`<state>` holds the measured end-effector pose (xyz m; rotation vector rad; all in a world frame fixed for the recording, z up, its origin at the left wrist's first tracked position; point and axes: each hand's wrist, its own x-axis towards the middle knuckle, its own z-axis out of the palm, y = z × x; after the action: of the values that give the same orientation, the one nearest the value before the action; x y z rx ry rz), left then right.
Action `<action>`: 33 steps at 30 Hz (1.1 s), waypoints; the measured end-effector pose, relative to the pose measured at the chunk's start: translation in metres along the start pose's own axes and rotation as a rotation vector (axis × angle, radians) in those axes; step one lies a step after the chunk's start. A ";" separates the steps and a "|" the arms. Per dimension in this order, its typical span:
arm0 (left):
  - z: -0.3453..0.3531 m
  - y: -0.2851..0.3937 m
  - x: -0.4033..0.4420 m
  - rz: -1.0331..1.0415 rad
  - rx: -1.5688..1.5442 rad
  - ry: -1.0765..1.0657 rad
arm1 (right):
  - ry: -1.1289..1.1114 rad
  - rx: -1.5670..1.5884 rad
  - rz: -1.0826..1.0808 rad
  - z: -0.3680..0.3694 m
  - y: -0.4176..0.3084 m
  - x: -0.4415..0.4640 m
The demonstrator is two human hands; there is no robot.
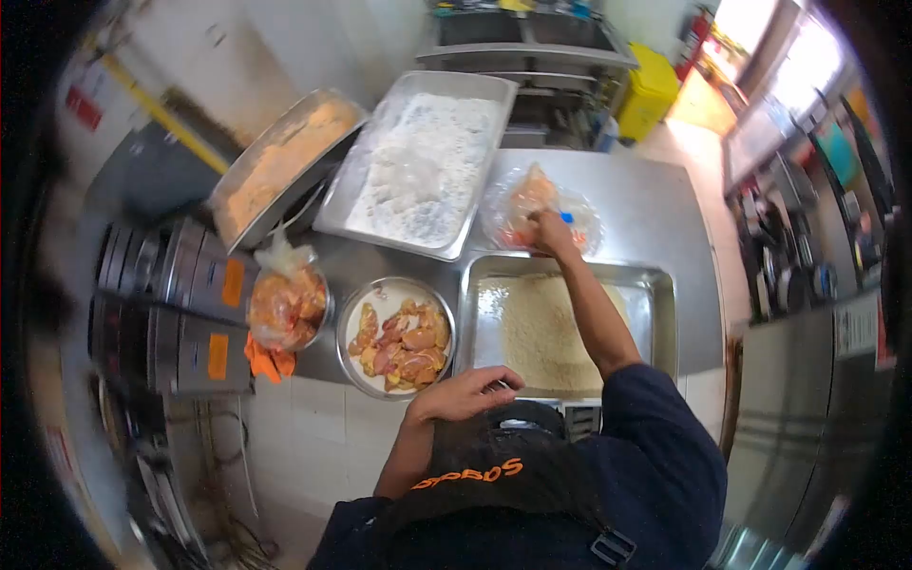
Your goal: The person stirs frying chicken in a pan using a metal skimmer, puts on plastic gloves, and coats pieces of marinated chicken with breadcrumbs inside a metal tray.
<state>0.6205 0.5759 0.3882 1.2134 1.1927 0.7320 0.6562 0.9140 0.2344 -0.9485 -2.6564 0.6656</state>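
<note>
My right hand point(549, 231) reaches across the table, its fingers closed on a clear plastic bag point(585, 211). Pale and orange-pink food, possibly raw chicken point(534, 195), shows in the bag, with a small blue spot beside my fingers. My left hand point(470, 391) hovers close to my body with fingers loosely stretched and nothing in it. It is nearest a round metal bowl point(344, 334) of raw chicken pieces point(408, 347). Under my right forearm lies a deep steel tray point(651, 275) with pale crumbs or flour point(537, 328) across its bottom.
A large tray point(332, 214) of white flour point(427, 166) stands behind the bowl, beside a tilted pan of orange powder point(285, 157). A knotted bag of chicken point(287, 309) sits left, above an orange cloth point(270, 359). A sink point(480, 30) and yellow bin point(649, 90) are at the back.
</note>
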 end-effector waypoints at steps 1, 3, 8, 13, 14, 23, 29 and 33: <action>0.005 -0.004 0.002 0.000 -0.008 0.072 | -0.031 -0.012 -0.045 -0.003 0.002 0.000; 0.011 -0.024 0.001 0.087 -0.085 0.023 | -0.121 0.229 0.037 -0.016 -0.004 -0.001; 0.023 -0.016 -0.026 -0.020 0.004 0.236 | -0.243 0.181 -0.211 -0.084 -0.061 -0.022; 0.068 -0.038 -0.068 0.054 0.073 0.470 | -0.403 0.138 -0.269 -0.101 -0.106 -0.048; 0.085 -0.039 -0.080 -0.052 -0.033 0.508 | -0.469 0.215 -0.350 -0.090 -0.108 -0.049; 0.333 -0.124 -0.144 -0.885 -0.158 0.958 | -1.517 0.216 -0.711 -0.002 -0.244 -0.231; 0.496 -0.124 -0.126 -0.771 -0.905 1.208 | -2.154 -0.505 -0.951 0.086 -0.198 -0.401; 0.561 -0.132 -0.103 -0.746 -0.921 1.329 | -2.208 -0.594 -1.274 0.086 -0.202 -0.466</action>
<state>1.1046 0.2775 0.2479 -0.6676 1.8166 1.3038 0.8703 0.4449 0.2257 -1.1316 1.2091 -0.1516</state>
